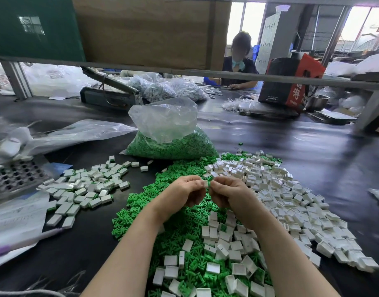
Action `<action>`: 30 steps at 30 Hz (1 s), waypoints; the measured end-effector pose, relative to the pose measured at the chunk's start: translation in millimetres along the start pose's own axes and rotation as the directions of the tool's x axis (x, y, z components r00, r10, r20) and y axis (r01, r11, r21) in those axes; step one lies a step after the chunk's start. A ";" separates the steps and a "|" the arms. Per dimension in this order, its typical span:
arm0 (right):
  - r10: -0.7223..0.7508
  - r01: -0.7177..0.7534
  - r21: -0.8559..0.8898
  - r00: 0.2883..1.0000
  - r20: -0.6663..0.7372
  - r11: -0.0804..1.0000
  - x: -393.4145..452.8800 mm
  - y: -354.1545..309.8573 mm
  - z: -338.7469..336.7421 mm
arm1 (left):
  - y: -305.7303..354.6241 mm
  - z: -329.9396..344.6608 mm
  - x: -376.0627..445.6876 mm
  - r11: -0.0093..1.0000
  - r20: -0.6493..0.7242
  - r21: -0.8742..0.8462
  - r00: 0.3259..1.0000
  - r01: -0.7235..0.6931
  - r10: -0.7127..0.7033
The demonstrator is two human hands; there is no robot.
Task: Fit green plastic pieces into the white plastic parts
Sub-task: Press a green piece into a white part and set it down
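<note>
Green plastic pieces (154, 213) lie heaped; left hand (182, 195) pinches small white plastic part (205, 183), right hand (227, 195) closed w/ contents hidden, insert step; next needs alignment.

Two hands are meeting above the middle of a worktable (291, 142), the left hand (182, 195) and right hand (227, 195) pinching one small part (205, 184) between them. A heap of loose pieces (141, 211) is lying beneath the forearms, a spread of box-shaped parts (291, 200) to the right, a smaller cluster (85, 187) to the left. Behind the hands a filled bag (169, 138) is sitting; across the table, another person (240, 61) is working.
</note>
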State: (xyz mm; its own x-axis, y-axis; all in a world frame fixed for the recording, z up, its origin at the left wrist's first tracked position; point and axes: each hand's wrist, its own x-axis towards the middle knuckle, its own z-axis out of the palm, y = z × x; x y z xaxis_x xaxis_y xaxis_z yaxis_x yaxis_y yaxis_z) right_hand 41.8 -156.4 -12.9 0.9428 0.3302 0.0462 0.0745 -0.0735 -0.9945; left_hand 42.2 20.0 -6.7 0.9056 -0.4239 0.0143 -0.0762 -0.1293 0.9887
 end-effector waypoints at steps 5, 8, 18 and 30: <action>0.018 -0.016 -0.038 0.999 0.044 0.999 0.1 1.7 -1.7 | -3.4 2.5 2.5 1.000 0.017 -0.006 1.000 0.013 -0.013; 0.016 -0.013 -0.054 0.998 0.059 0.998 0.8 2.8 -2.8 | -7.1 1.3 3.1 1.000 0.022 0.006 1.000 0.022 -0.022; 0.006 0.003 -0.097 0.995 0.098 0.995 -0.7 5.7 -6.9 | -6.7 0.9 -0.9 0.992 0.078 0.117 0.995 0.054 -0.063; 0.002 0.024 -0.219 0.993 0.118 0.975 -1.4 8.4 -10.1 | 0.5 0.0 -4.0 0.966 0.107 0.254 0.992 0.044 -0.073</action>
State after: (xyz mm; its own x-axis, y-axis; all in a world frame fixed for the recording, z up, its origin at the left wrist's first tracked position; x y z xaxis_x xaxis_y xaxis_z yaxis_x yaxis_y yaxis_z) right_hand 44.4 -167.0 -20.4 0.8981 0.4385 0.0331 0.1666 -0.2697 -0.9484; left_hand 38.5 21.6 -6.2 0.8589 -0.5066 -0.0742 -0.1395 -0.3710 0.9181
